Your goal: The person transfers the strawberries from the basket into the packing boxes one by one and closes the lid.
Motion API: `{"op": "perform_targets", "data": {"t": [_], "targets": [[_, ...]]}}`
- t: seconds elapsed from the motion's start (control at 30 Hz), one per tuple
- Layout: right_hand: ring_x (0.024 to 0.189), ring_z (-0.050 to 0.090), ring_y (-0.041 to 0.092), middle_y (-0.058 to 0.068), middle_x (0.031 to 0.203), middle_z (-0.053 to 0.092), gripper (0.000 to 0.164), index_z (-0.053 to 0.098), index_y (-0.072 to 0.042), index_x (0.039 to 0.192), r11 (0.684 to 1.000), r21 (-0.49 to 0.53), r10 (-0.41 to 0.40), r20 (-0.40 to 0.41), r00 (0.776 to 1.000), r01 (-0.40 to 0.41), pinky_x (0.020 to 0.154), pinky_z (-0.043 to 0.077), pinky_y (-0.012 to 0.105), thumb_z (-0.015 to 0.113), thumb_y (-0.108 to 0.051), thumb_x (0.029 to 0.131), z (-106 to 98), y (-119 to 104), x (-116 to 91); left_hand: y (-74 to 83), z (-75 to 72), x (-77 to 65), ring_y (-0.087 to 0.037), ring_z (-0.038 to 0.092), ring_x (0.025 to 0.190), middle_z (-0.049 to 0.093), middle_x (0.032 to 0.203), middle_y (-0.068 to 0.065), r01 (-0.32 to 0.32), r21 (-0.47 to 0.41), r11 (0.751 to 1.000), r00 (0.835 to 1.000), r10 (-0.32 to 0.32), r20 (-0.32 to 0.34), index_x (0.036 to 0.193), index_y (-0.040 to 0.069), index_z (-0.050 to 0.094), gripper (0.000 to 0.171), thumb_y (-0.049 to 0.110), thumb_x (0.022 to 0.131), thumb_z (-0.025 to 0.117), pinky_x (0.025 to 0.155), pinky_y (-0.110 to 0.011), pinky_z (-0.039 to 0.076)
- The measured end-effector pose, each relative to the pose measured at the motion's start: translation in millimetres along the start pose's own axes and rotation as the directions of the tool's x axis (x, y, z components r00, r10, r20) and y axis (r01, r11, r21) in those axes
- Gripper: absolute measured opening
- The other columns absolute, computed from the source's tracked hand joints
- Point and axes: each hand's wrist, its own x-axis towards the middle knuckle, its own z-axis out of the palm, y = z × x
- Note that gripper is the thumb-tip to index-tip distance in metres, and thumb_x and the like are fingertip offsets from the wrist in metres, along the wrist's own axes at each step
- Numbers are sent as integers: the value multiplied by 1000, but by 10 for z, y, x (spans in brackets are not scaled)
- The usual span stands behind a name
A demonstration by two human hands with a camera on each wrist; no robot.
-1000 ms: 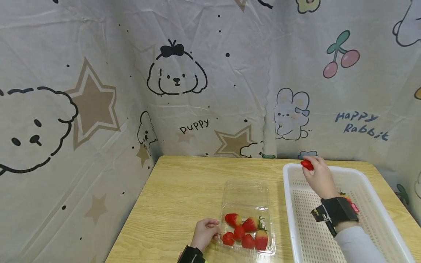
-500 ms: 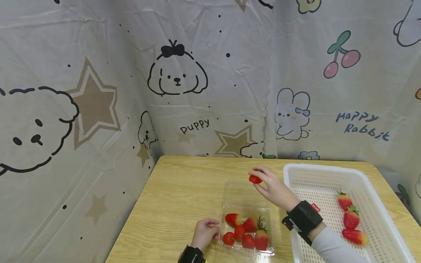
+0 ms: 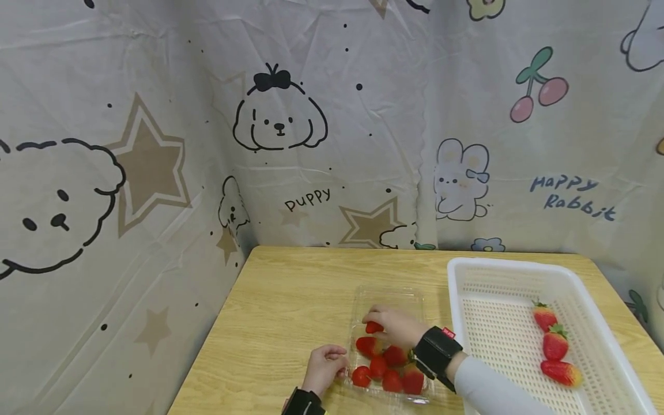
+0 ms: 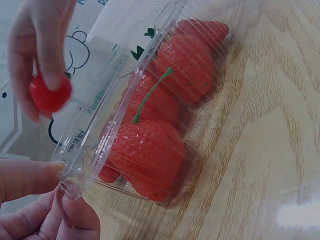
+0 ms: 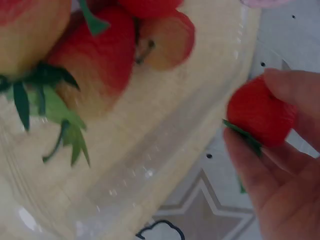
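Observation:
My right hand (image 3: 396, 327) pinches a red strawberry (image 5: 261, 112) with a green leaf between thumb and fingers. It is over the far end of a clear plastic clamshell box (image 4: 117, 107), whose lid lies folded back on the table. Several strawberries (image 3: 378, 366) fill the near half of the box, some partly hidden by the right hand and wrist. At the box's left corner my left hand (image 3: 323, 370) pinches the rim between thumb and finger, as the left wrist view shows up close.
A white perforated basket (image 3: 456, 323) stands to the right of the box. Along its right side lie three strawberries (image 3: 555, 347). All of this rests on a wooden table (image 3: 290, 300), with a patterned cloth (image 3: 311, 173) hanging behind and at the left.
My right hand has moved left and down with the strawberry, from over the basket's far left corner to over the box. The left hand stays at the box's rim.

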Motion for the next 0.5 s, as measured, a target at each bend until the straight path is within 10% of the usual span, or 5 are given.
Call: {"op": "perform_targets", "data": {"t": [0.5], "targets": [[84, 53, 17, 5, 96, 54, 28, 66, -6, 101, 992, -127, -23, 43, 999, 28, 75, 48, 27, 72, -11, 74, 181, -82, -12, -194, -3, 125, -7, 52, 52, 51, 67, -2, 5, 1, 1000, 1000, -5, -5, 95, -18, 58, 24, -8, 74, 59, 49, -23, 49]]}}
